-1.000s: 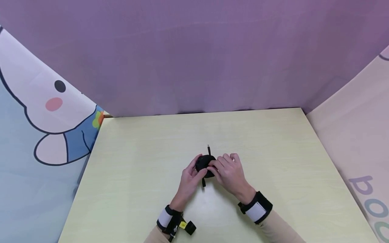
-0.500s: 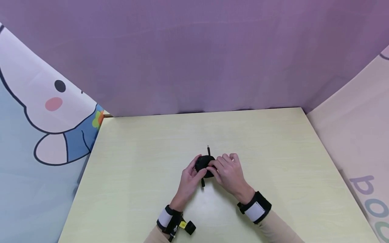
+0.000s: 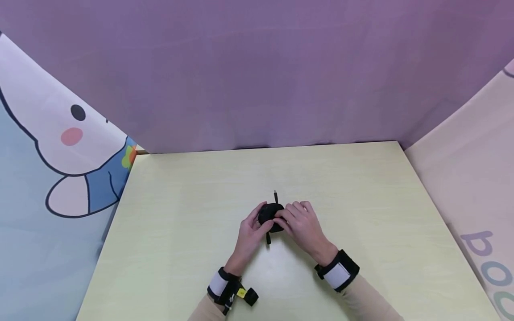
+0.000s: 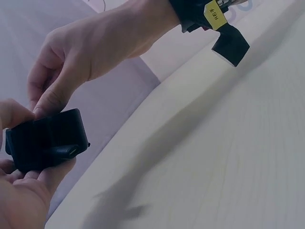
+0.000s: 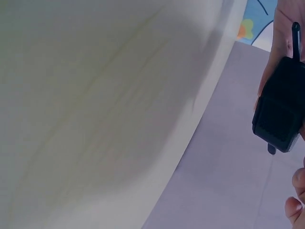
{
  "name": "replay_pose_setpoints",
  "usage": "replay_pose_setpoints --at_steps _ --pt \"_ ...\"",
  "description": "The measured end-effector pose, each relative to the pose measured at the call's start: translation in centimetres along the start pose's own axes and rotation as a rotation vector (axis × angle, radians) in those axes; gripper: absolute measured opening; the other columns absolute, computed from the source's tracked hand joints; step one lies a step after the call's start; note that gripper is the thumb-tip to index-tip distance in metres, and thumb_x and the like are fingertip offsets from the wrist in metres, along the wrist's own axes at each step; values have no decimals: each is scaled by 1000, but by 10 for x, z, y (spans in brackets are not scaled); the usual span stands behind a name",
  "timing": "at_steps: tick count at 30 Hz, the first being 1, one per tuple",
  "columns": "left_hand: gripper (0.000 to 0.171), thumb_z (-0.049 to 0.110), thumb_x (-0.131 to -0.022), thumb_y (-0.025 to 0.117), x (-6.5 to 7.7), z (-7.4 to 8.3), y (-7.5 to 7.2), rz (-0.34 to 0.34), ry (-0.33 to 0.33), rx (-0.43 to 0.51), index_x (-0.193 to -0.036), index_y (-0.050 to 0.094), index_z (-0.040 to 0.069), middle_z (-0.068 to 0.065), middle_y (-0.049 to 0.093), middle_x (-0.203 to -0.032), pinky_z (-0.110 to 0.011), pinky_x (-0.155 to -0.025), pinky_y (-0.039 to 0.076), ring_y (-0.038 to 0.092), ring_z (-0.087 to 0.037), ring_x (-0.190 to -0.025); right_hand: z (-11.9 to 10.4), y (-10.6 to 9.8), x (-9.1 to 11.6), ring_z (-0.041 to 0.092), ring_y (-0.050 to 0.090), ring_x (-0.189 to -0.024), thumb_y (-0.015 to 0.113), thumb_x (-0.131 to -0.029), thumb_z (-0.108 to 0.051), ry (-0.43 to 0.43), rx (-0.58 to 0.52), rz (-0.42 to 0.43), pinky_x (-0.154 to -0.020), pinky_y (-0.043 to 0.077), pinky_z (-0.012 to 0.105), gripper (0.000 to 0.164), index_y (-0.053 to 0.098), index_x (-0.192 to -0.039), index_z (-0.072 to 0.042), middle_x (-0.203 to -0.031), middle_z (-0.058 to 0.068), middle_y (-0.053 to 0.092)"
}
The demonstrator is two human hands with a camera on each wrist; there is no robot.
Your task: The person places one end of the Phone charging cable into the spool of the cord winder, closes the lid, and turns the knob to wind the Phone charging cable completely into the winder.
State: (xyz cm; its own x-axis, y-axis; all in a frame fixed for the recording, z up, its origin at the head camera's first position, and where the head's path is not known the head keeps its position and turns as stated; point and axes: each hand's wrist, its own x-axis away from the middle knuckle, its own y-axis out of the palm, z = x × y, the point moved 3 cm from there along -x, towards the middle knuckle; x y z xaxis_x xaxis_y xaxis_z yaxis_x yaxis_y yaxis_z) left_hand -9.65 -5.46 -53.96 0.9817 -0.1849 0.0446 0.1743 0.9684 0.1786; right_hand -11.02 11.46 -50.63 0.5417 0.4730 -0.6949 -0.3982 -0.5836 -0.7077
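A rounded black case [image 3: 268, 213] with a short cable end sticking out on two opposite sides is held between both hands over the table. The far cable plug [image 3: 275, 197] has a silvery tip; the near cable end [image 3: 268, 238] is plain black. My left hand [image 3: 248, 240] grips the case from the left, thumb on the near side and fingers at the far side. With thumb and forefinger, my right hand [image 3: 306, 229] pinches its right edge. In the left wrist view the case [image 4: 66, 131] looks thick and boxy. The right wrist view shows the case [image 5: 281, 105] at the right edge.
The pale wooden table [image 3: 180, 214] spreads beneath the hands. A purple cloth wall [image 3: 257, 80] stands at its back edge, with printed panels on the left and right. Each wrist wears a black strap [image 3: 339, 270]; a small black camera [image 3: 250, 297] hangs at the left one.
Both hands keep the same hold on the black case. Hands and case shift only very slightly in the head view.
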Motion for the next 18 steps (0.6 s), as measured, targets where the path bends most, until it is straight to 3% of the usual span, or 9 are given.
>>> replay_pose_setpoints --at_steps 6,12,18 --pt "62 11 -100 63 -4 -5 -2 22 -51 -30 -157 40 2 -24 51 -152 -24 -102 51 57 -32 -134 1 2 -1 20 59 -77 66 -99 -30 -45 10 -28 -74 46 34 20 74 -92 -13 -84 -1 66" --pt "56 14 -102 64 -11 -11 -5 54 -72 -86 -154 46 4 -21 47 -149 -25 -108 47 51 -31 -140 3 5 0 20 64 -80 73 -92 -24 -58 36 -63 -72 48 34 11 74 -92 -14 -88 -1 71" --pt "59 14 -102 62 -16 -8 -6 60 -84 -122 -157 41 4 -23 49 -152 -29 -107 49 54 -33 -137 7 11 -3 21 64 -83 67 -97 -26 -63 58 -90 -73 47 34 13 72 -96 -13 -91 1 72"
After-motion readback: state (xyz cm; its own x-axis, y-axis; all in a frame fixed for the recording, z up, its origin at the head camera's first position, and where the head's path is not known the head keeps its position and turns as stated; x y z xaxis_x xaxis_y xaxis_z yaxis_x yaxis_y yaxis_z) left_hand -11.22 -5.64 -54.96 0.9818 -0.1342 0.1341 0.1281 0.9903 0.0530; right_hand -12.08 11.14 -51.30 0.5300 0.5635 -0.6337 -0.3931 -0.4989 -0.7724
